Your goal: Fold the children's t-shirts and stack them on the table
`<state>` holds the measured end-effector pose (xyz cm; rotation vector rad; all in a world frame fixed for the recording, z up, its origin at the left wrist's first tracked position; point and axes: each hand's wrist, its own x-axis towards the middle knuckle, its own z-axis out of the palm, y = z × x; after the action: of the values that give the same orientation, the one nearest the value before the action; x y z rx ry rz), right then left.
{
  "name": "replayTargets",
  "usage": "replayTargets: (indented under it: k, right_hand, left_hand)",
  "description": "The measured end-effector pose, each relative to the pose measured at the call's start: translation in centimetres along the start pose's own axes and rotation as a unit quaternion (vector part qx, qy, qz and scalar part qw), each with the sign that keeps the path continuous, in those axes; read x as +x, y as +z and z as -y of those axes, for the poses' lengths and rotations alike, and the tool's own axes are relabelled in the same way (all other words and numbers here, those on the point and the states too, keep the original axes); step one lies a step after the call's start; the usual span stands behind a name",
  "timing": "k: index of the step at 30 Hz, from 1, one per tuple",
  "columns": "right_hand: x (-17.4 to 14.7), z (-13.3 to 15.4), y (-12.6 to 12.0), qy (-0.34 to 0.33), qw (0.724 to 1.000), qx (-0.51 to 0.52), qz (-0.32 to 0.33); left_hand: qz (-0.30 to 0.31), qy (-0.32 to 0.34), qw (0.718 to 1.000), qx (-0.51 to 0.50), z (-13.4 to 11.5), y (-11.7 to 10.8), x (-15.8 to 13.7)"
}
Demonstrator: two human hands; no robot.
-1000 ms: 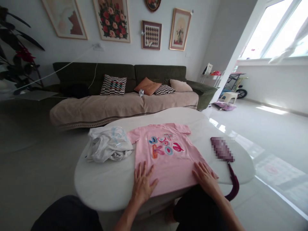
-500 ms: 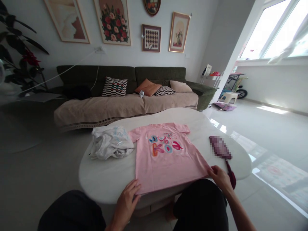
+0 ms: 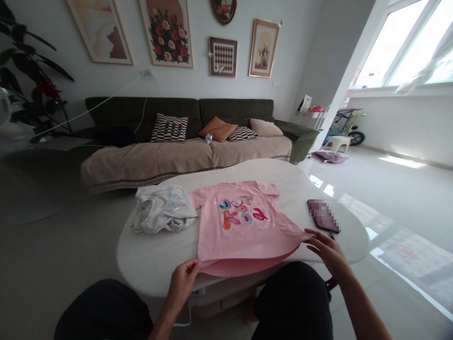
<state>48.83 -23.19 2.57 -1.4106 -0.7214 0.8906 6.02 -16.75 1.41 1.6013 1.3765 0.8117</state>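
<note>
A pink T-shirt (image 3: 244,241) with colourful painted lettering lies front up on the white table (image 3: 152,264), its collar toward the sofa. The near hem is lifted at both corners and gapes, so the inside of the back layer shows. My left hand (image 3: 184,278) pinches the left hem corner between thumb and fingers. At the right hem corner, my right hand (image 3: 323,245) grips the fabric, raised a little above the table. Left of the shirt sits a crumpled white garment (image 3: 163,210) with light blue print, close to the pink sleeve.
A dark red pouch (image 3: 322,216), partly blurred, lies on the table's right side, its strap partly behind my right arm. Beyond the table stands a green sofa (image 3: 233,111) with a beige cover and several cushions. My knees (image 3: 293,297) are under the table's near edge.
Both hands have raised the hem corners, and the shirt's lower edge has opened between them. My right hand has moved up and slightly away; earlier the hem lay flat.
</note>
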Motion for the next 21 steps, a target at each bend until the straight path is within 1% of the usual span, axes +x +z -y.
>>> replayTargets:
  k: [4, 6, 8, 11, 13, 16, 17, 19, 21]
  right_hand:
    - [0.2, 0.5, 0.1, -0.003, 1.000, -0.027, -0.006]
    - [0.3, 0.8, 0.3, -0.003, 0.999, -0.034, -0.004]
    - [0.4, 1.1, 0.5, -0.006, 0.999, -0.040, -0.005]
    - [0.4, 1.7, 0.6, -0.022, 0.997, -0.066, -0.015]
    - [0.4, 1.9, 0.5, -0.035, 0.995, -0.092, 0.004]
    - [0.6, 1.7, 0.3, -0.050, 0.989, -0.135, 0.038]
    - [0.8, 1.6, 0.3, -0.054, 0.986, -0.155, 0.034]
    - [1.5, 1.6, 0.6, -0.064, 0.972, -0.225, 0.002]
    - [2.5, 2.6, 1.2, -0.090, 0.942, -0.321, -0.046]
  left_hand:
    - [-0.029, -0.013, 0.998, -0.058, 0.2, 0.6, 0.5]
    - [-0.048, -0.008, 0.997, -0.067, 0.1, 0.7, 0.7]
    - [-0.058, 0.016, 0.997, -0.042, -0.1, 0.7, 0.9]
    - [-0.048, 0.064, 0.996, 0.042, -0.3, 0.4, 1.1]
    - [-0.048, 0.095, 0.991, 0.085, -0.1, 0.4, 1.1]
    - [-0.087, 0.137, 0.980, 0.115, 0.1, 0.9, 1.2]
    - [-0.103, 0.144, 0.976, 0.124, 0.0, 1.1, 1.3]
    - [-0.136, 0.151, 0.969, 0.138, -0.8, 1.5, 1.7]
    - [-0.164, 0.169, 0.961, 0.144, -2.7, 1.5, 2.5]
